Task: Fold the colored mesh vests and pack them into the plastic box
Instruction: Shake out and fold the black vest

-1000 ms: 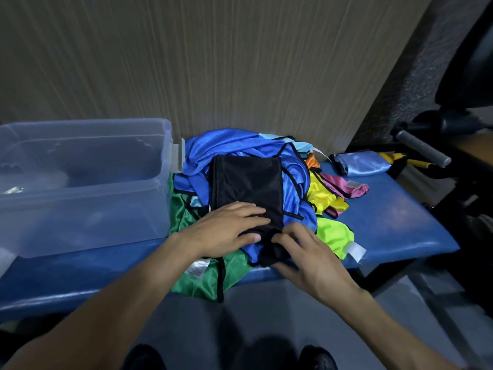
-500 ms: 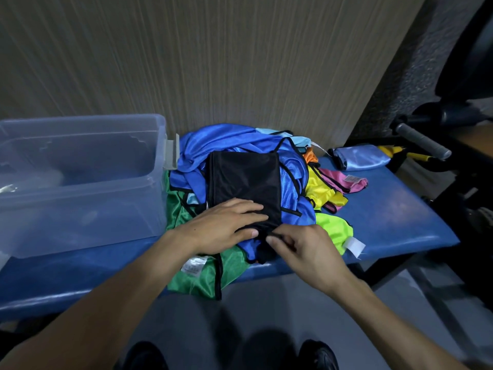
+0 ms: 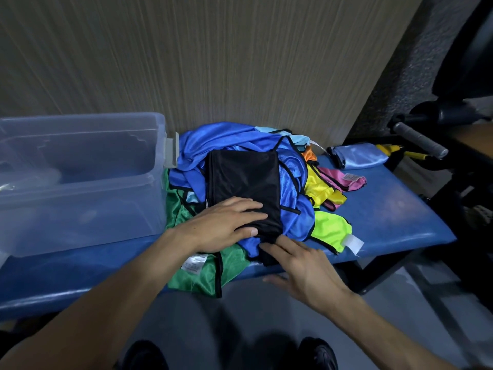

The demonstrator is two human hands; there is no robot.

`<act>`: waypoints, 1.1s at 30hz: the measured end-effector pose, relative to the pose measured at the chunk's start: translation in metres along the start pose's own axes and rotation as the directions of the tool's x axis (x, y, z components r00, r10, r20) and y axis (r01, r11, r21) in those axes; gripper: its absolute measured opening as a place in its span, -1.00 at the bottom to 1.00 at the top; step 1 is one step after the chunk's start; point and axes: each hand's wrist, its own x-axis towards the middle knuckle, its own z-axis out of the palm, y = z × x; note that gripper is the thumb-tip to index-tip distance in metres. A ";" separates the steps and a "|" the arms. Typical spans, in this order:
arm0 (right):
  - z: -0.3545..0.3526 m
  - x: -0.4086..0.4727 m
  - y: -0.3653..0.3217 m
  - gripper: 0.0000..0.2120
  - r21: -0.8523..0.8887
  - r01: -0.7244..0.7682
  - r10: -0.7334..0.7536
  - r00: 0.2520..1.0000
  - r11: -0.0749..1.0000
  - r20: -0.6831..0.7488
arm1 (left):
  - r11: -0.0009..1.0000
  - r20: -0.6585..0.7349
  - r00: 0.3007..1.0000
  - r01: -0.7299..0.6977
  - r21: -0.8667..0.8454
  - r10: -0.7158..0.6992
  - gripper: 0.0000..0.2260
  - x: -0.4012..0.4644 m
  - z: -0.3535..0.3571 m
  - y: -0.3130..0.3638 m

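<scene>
Head view: black vest (image 3: 244,182) folded rectangular, matte.

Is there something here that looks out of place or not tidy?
Yes. The green vest hangs over the front edge of the blue bench and may slip off. The other vests lie in a loose, unfolded heap beside the plastic box.
</scene>
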 end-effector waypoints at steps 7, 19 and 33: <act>-0.002 0.002 0.003 -0.70 0.045 0.029 -0.022 0.989 0.999 -0.145 | 1.000 0.036 0.999 0.009 0.001 -0.009 -0.55 -0.002 -0.004 0.007; -0.015 0.057 0.014 -0.84 0.595 -0.381 0.478 0.879 0.708 -0.005 | 0.994 0.071 0.997 -0.032 0.108 0.024 -0.58 -0.002 0.001 0.008; -0.006 0.088 0.019 -0.59 0.437 -0.561 0.577 0.809 0.703 0.111 | 1.000 -0.033 0.999 0.014 -0.008 -0.015 -0.58 -0.021 -0.018 -0.004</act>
